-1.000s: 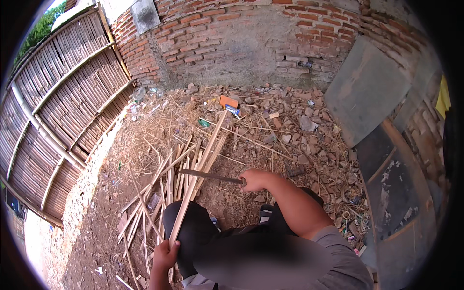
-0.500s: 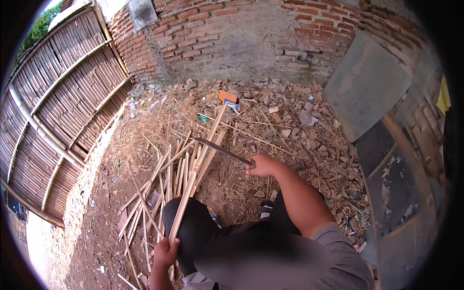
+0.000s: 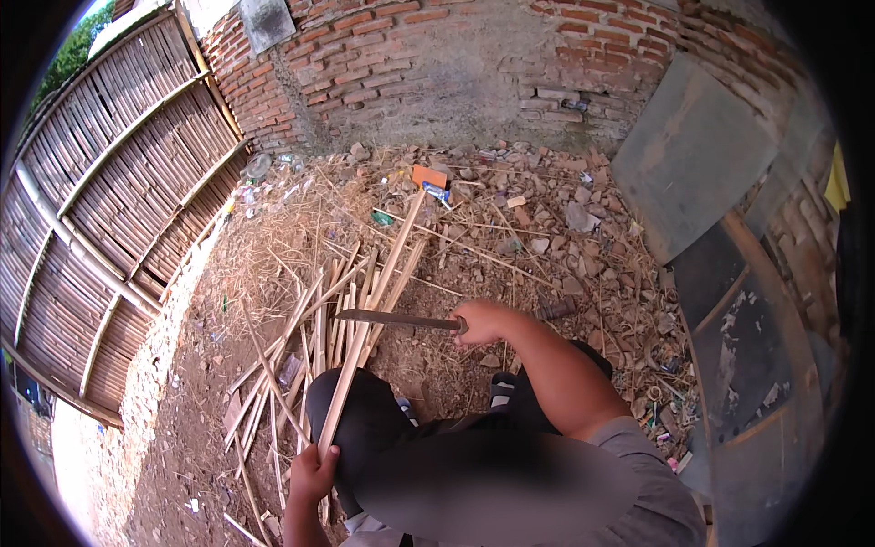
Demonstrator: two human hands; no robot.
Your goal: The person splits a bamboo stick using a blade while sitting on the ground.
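Observation:
My left hand [image 3: 313, 472] is closed round the near end of a long, pale bamboo strip [image 3: 343, 395], which slants up and away past my left knee. In my right hand [image 3: 480, 324] is the handle of a machete [image 3: 401, 318], its dark blade pointing left. The blade lies across the strip at about mid-length; whether it touches or hovers just above, I cannot tell. Beneath and left of the strip lies a loose pile of split bamboo strips [image 3: 273, 394] on the dirt.
Broken brick and rubble [image 3: 583, 264] cover the ground ahead and right, with an orange block [image 3: 428, 176] among litter. A brick wall [image 3: 410, 82] stands behind. A bamboo fence [image 3: 118, 191] runs along the left; grey panels [image 3: 697, 159] lean at the right.
My right hand has drawn the machete nearer and slightly left, and its blade now lies more level across the strip. My left hand keeps its hold in the same place.

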